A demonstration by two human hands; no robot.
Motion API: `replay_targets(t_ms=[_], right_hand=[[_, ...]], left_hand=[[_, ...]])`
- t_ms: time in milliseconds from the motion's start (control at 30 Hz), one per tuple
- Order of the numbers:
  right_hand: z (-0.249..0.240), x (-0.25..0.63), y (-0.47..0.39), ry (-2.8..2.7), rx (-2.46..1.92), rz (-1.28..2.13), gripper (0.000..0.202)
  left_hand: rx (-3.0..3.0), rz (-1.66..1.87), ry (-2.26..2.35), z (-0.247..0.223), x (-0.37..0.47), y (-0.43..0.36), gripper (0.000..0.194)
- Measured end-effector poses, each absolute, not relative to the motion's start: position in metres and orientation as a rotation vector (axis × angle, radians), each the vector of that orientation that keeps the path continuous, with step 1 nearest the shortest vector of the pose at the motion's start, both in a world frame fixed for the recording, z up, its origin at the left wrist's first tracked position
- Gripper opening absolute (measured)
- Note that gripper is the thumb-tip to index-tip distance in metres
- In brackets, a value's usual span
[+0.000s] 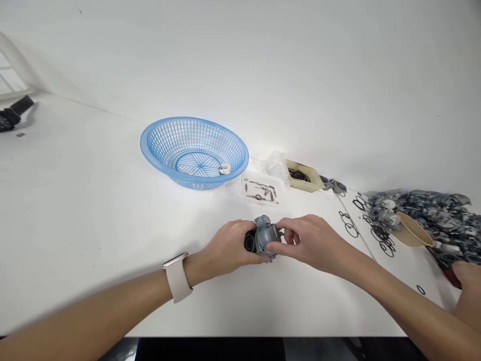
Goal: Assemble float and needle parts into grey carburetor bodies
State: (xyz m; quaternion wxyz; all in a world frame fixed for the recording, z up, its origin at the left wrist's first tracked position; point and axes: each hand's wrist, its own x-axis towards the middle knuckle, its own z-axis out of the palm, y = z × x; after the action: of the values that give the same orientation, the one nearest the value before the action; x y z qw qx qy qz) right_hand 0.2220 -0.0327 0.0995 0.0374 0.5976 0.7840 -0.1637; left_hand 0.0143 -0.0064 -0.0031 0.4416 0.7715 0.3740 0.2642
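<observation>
We see our left hand point(229, 245) curled firmly round the left side of a grey metal carburetor point(268, 234), thumb underneath, fingers over the dark round opening's side. Our right hand point(311, 245) grips it from the right, thumb on the rounded housing, index finger up at a small fitting. Part sits between both hands, near the middle of the near edge of the white worktop point(93, 210); we can't make out whether it touches the surface. White-strapped smartwatch point(178, 276) on our left wrist.

Blue plastic basket point(144, 143) stands by the far edge, left of centre, white C-shaped piece point(224, 169) inside. Just right of it, we have a small clear tray point(253, 190) with tiny parts, then a crumpled plastic bag point(275, 164) and a cream tray point(306, 186) of black rings point(298, 174). Toward the right edge: loose O-rings point(351, 230), a beige cup point(412, 230) tipped over, a heap of grey metal parts point(447, 210). Another person's hand point(468, 275) is beside the heap, its hold unclear to us. Black object point(15, 113) lies by the far left corner.
</observation>
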Motion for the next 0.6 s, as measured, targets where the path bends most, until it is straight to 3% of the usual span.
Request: replay_targets(t_ms=[367,600], right_hand=[[0.0929,0.2167,-0.0398,2.369,2.055,-0.711,0.046],[0.0920,0.2169,-0.0398,2.437,2.005,-0.539,0.054]], left_hand=[[1.853,0.651,0.908,-0.0048,0.0141,-0.0045,0.047],[1.813,0.657,0.865,-0.0064,0.0151,-0.0034,0.044]])
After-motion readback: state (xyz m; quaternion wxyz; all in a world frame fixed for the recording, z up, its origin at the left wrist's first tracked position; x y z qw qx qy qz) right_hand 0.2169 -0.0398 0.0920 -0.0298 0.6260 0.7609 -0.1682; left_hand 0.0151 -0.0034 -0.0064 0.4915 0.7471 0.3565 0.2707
